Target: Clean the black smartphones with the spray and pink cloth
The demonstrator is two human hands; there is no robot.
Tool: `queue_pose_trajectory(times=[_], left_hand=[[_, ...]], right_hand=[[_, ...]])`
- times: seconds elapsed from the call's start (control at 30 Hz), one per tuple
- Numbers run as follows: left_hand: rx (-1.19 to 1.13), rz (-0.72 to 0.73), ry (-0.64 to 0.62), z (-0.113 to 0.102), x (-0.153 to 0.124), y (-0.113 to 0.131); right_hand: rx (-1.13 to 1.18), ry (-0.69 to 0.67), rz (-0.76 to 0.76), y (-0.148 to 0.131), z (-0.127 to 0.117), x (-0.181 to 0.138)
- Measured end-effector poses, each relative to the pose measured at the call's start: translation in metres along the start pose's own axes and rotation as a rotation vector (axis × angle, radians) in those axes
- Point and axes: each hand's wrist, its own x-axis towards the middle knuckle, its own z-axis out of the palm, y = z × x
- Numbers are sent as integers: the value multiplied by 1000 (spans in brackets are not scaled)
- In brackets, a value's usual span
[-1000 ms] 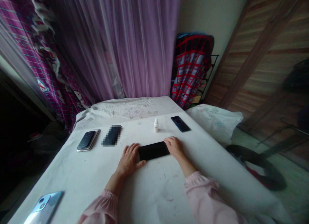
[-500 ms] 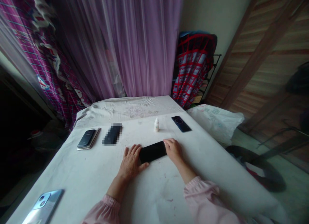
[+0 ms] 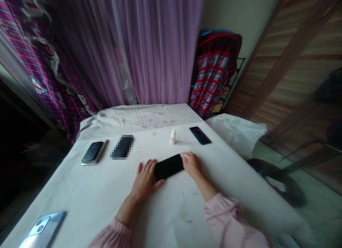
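Observation:
A black smartphone [image 3: 169, 167], its dark glass facing up, lies crosswise at the middle of the white-covered table, slightly tilted with its right end farther away. My left hand [image 3: 144, 178] grips the left end, fingers along the far side and thumb at the near edge. On the right end, my right hand [image 3: 191, 164] holds the corner with its fingertips; its other fingers are partly hidden. Just beyond the phone stands a small white dropper bottle [image 3: 173, 137], touched by neither hand.
A dark blue phone [image 3: 200, 135] lies back right. At left are stacked phones [image 3: 92, 152] and a pixelated dark phone [image 3: 123, 147]. A silver-blue phone [image 3: 44, 229] rests at the near left corner. Purple curtains [image 3: 160, 48] hang behind the table [image 3: 107, 198]; a white plastic bag [image 3: 237, 132] sits right.
The view has shifted slightly, so the surroundings sit a little differently. Both hands stay on the smartphone, which has hardly moved.

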Motion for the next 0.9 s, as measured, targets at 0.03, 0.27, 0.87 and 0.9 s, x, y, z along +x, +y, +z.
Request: queue_pose_trajectory(times=[0.03,0.27,0.87,0.9], left_hand=[[1,-6,-4,0,0,1],[20,-29,67,4,-3,2],[-7,-44,145,-19,7,10],[-1,-59,172,-18,7,9]], right_hand=[[6,2,-3,-2,2,6],[124,88,-60,10,2,-20],[333,343,-197,-12,-11,-20],[313,345,-208,-14,-10,-16]])
